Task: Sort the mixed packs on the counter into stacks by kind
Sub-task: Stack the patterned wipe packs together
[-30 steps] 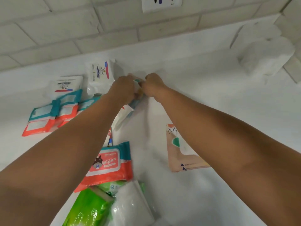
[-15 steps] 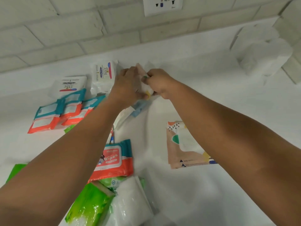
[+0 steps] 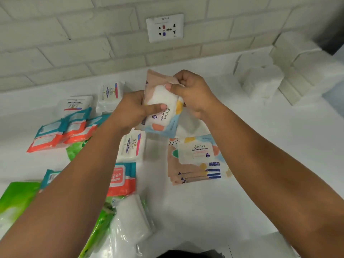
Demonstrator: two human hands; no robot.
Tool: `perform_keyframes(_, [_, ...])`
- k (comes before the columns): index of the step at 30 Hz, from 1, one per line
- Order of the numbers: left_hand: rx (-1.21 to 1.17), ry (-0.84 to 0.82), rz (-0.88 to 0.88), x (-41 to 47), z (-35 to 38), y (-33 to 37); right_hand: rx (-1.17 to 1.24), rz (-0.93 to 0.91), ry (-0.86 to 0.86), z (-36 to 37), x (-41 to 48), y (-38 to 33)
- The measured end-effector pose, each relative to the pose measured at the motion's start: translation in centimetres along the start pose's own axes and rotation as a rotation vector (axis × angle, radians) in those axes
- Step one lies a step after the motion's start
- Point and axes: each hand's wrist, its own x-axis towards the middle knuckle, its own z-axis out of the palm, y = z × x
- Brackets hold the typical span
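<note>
Both hands hold one Stalove wet wipes pack [image 3: 163, 110] in the air above the white counter [image 3: 260, 146]. My left hand [image 3: 132, 108] grips its left side with the thumb across the front. My right hand [image 3: 191, 92] pinches its top right corner. Below it lies a stack of matching Stalove packs [image 3: 197, 159]. White Dove packs lie at the back left [image 3: 109, 95], further left [image 3: 76, 106] and under my left forearm [image 3: 131, 146]. Red and teal wipes packs lie at the left [image 3: 61, 133] and nearer me [image 3: 121, 179]. Green packs [image 3: 14, 200] sit at the lower left.
A clear pack of white pads [image 3: 130, 224] lies near the front edge. White paper rolls [image 3: 260, 79] stand at the back right against the tiled wall. A wall socket [image 3: 164, 27] sits above the counter.
Both hands have lifted the Stalove pack off the back of the counter and drawn it toward me, above the Stalove stack. The camera has tilted up.
</note>
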Motion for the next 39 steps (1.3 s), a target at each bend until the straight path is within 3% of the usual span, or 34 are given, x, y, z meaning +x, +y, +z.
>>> perform_keyframes(5, [-0.105, 0.138, 0.049, -2.5, 2.4, 2.3, 0.136, -0.008, 0.082, -1.2, -3.0, -1.9])
perform_keyframes(10, [-0.485, 0.241, 0.135, -4.3, 4.1, 3.6, 0.033, 0.141, 0.028, -3.4, -7.2, -0.7])
perform_keyframes(13, [-0.715, 0.22, 0.103, -5.3, 6.2, 3.5, 0.14, 0.2, -0.039, -3.8, -9.6, 0.4])
perform_keyframes(16, [-0.78, 0.179, 0.053, -6.3, 7.7, 2.5, 0.303, 0.205, -0.01, -4.1, -10.9, 0.8])
perform_keyframes(23, [-0.824, 0.146, -0.062, -7.8, 7.7, -0.8, 0.115, 0.163, 0.02, -7.8, -12.1, 1.5])
perform_keyframes(30, [-0.365, 0.271, -0.109, -7.8, 8.7, -3.1, -0.083, 0.218, 0.001, -8.8, -13.0, 2.7])
perform_keyframes(35, [-0.236, 0.383, -0.159, -7.2, 10.3, -4.3, -0.618, 0.127, 0.148, -8.6, -12.7, 4.1])
perform_keyframes(39, [0.05, 0.425, -0.105, -7.5, 11.3, -4.8, -0.782, 0.128, 0.172, -8.5, -13.1, 5.2])
